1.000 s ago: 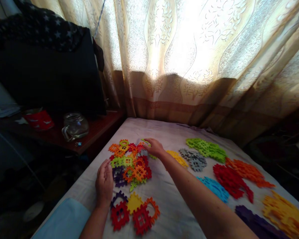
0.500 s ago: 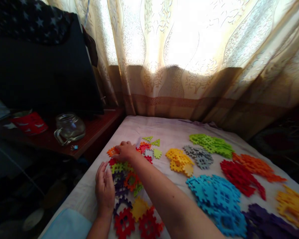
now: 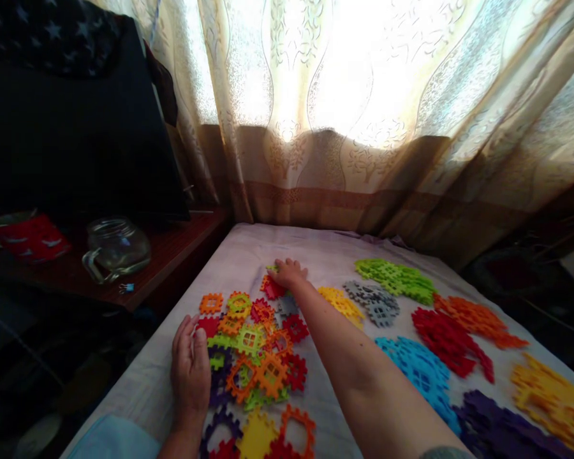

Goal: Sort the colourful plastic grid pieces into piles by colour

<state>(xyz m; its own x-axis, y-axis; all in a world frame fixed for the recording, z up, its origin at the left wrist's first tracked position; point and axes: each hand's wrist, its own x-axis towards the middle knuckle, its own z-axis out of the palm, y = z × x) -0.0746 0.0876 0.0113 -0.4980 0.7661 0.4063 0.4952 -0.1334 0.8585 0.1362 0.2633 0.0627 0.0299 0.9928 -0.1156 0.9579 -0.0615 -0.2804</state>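
My right hand (image 3: 289, 273) reaches to the far end of a mixed pile of toothed plastic building tiles. Its fingers are spread over the small lime-green pieces there; a bit of lime green (image 3: 272, 268) shows beside the thumb side. Just below it lies a red tile (image 3: 272, 288). My left hand (image 3: 190, 366) rests on its edge along the pile's left side, fingers stretched out and holding nothing. Near its fingertips are a red tile (image 3: 208, 326) and an orange square tile (image 3: 211, 303). Several orange, lime, purple and yellow tiles overlap between the hands and my body.
On the right, tiles lie in single-colour heaps: lime (image 3: 397, 279), grey (image 3: 374, 302), blue (image 3: 418, 375), red (image 3: 447, 341), purple (image 3: 502, 424). Left of the cloth-covered surface (image 3: 249, 252), a glass jug (image 3: 119, 247) and a dark screen (image 3: 76, 140) stand on a wooden desk. A curtain hangs behind.
My right hand has moved away and to the right, from over the pile's left part to its far end, uncovering the orange and lime tiles. My left hand stays beside the pile.
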